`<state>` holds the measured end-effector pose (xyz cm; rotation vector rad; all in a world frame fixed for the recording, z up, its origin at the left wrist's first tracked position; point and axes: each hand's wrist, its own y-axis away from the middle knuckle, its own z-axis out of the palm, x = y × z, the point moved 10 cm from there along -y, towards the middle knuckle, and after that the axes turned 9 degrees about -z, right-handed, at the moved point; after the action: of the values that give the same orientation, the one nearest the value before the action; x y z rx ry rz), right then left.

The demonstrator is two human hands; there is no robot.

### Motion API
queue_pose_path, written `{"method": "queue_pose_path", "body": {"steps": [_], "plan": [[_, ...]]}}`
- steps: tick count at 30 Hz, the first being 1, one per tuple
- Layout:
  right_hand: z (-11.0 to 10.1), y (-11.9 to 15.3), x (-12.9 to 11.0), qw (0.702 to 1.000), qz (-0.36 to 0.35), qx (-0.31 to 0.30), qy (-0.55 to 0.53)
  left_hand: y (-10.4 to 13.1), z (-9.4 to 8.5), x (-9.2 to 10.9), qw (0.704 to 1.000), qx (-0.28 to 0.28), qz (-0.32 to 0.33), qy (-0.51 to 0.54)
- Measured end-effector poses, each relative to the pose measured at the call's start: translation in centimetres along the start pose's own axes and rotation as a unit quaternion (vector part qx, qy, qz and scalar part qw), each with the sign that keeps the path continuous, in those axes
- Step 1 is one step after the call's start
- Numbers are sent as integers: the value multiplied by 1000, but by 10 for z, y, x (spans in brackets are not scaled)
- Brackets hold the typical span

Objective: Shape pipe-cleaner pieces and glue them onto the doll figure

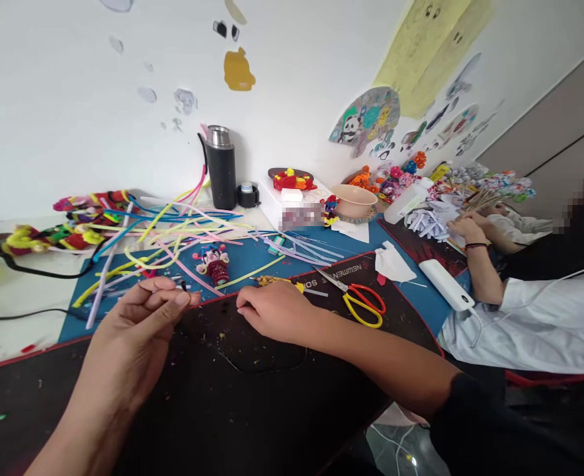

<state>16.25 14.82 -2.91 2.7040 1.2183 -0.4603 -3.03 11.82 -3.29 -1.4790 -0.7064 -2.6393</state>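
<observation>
Within left hand [140, 320], black piece [183, 286]

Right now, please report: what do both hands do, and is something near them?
Left hand pinching small black piece. Right hand curled over dark mat, any grip hidden. Small figure beyond, between them; scissors right of right hand.

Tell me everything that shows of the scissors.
The scissors have silver, metal-looking blades and two looped handles, one orange-red and one yellow, which may be plastic-coated. They lie on the black mat, blades pointing away and leftward, tips near the mat's far edge. The right hand is nearby but not touching them.
</observation>
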Motion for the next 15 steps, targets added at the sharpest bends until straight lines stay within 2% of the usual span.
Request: {"method": "queue_pose_path", "body": {"steps": [5,15], "plan": [[3,-21,-3,999,18,-26,43,2,1,-5,1000,-2,-23,8],[5,-31,-11,997,9,-37,64,3,5,-6,1000,-16,-24,9]]}}
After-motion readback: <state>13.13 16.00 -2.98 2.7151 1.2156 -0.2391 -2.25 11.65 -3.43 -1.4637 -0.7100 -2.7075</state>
